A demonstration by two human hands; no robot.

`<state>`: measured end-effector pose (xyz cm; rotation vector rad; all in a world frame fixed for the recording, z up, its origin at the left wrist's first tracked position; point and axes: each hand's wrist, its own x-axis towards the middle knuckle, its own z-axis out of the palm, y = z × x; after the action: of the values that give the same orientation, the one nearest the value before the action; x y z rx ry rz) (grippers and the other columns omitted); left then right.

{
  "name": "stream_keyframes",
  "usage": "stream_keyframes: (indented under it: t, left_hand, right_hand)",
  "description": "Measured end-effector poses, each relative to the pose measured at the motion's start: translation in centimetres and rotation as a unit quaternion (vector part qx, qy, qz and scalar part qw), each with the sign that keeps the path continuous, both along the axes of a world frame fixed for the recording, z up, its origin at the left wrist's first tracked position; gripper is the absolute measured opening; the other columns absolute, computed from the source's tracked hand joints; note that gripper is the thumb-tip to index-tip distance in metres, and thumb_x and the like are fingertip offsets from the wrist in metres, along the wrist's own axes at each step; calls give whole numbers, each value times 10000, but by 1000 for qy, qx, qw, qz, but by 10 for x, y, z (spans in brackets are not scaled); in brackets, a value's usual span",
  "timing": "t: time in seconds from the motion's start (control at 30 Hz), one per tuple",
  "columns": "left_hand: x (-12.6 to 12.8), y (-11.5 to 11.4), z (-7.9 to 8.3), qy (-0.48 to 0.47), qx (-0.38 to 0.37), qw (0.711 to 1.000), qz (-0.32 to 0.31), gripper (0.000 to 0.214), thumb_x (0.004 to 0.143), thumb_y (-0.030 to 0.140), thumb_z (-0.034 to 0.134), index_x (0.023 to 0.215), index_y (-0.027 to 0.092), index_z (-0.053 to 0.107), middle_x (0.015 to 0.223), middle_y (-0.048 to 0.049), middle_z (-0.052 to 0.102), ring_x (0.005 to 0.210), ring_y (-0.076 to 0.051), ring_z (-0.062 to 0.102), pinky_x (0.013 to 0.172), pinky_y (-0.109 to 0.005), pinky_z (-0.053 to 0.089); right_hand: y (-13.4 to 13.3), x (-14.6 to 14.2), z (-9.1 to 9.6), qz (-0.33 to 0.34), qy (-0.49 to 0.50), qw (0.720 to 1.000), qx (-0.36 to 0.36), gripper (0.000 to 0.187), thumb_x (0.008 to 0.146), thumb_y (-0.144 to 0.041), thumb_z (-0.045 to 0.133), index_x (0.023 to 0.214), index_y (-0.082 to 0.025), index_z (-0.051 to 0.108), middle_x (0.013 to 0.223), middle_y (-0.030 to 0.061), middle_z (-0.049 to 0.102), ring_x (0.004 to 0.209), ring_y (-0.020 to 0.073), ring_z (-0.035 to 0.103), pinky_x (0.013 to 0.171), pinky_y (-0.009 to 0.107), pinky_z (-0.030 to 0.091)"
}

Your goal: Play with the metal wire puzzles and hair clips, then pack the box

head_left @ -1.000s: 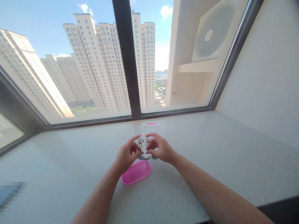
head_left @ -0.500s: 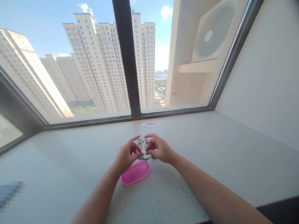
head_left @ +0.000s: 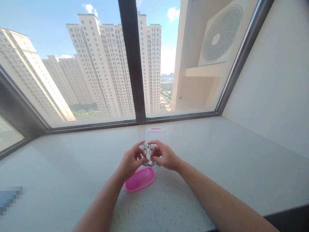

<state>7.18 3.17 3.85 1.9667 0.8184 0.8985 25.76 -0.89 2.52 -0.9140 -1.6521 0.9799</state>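
Thumb and fingers of my left hand (head_left: 131, 161) pinch a small brown rabbit-shaped loop piece (head_left: 144, 150), with two long ear loops on top. My right hand (head_left: 168, 157) pinches a matching brown rabbit-shaped loop piece (head_left: 151, 150) the same way. Both are held upright side by side above the countertop, almost touching. Under the fingertips lie small dark and light items (head_left: 148, 164), partly hidden and too small to name. Just in front of them, below my left hand, sits a pink oval tray (head_left: 140, 179) with rounded ends; my left wrist slightly overlaps its edge.
A translucent box with a pink part (head_left: 155, 130) stands behind my hands, near the window frame (head_left: 141, 121). The speckled pale countertop (head_left: 154, 206) stretches to a white wall (head_left: 277, 80) on the right. A pixelated blue-grey object (head_left: 9, 199) lies at the far left.
My right hand has shifted slightly left, bringing its rabbit-shaped piece closer to the left one. The right piece now faces the camera more. My left hand has hardly moved.
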Motion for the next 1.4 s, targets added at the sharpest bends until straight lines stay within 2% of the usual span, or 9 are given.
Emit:
stream_keyframes:
  t: [0.33,0.6,0.87,1.1,1.27,1.4]
  left_hand:
    - [-1,2,-2,13,10,1000,3,687,650,232,688,1289,215,436,802,6,605,616,-108,504,592,-249,427]
    - [-1,3,-2,27,21,999,-1,683,671,197,657,1309,219,414,804,6,602,621,-109,520,603,-253,444]
    - [-2,2,-3,26,25,999,-4,666,699,170,607,1329,221,395,830,-7,615,635,-112,541,615,-258,463]
    - [-1,2,-4,13,19,1000,-10,659,723,172,597,1340,220,372,830,-5,611,632,-103,543,594,-241,457]
    - [-1,3,-4,-4,-16,1000,-19,664,728,165,591,1346,212,354,835,-7,608,687,-116,583,682,-287,496]
    - [0,7,-6,-33,-99,994,-37,691,691,152,622,1328,174,355,821,-16,619,682,-134,616,691,-323,513]
  right_hand:
    - [1,0,0,10,20,999,-35,595,627,-42,563,1186,-209,445,697,-35,619,614,126,610,600,269,508]
    - [-1,1,4,18,30,997,-61,574,617,-101,646,1156,-191,470,684,-15,648,599,146,628,523,234,475]
    - [-1,-1,3,20,52,996,-73,588,620,-123,665,1163,-190,452,678,-17,647,608,158,640,514,237,481]
    - [3,2,4,54,126,979,-150,632,604,-151,716,1168,-187,433,713,-16,637,607,155,640,550,255,486]
    - [1,8,8,100,127,965,-208,625,619,-166,727,1177,-188,447,753,6,641,611,139,628,525,211,427]
    - [1,12,10,126,158,950,-237,631,623,-136,714,1194,-193,451,809,20,640,629,122,618,543,204,423]
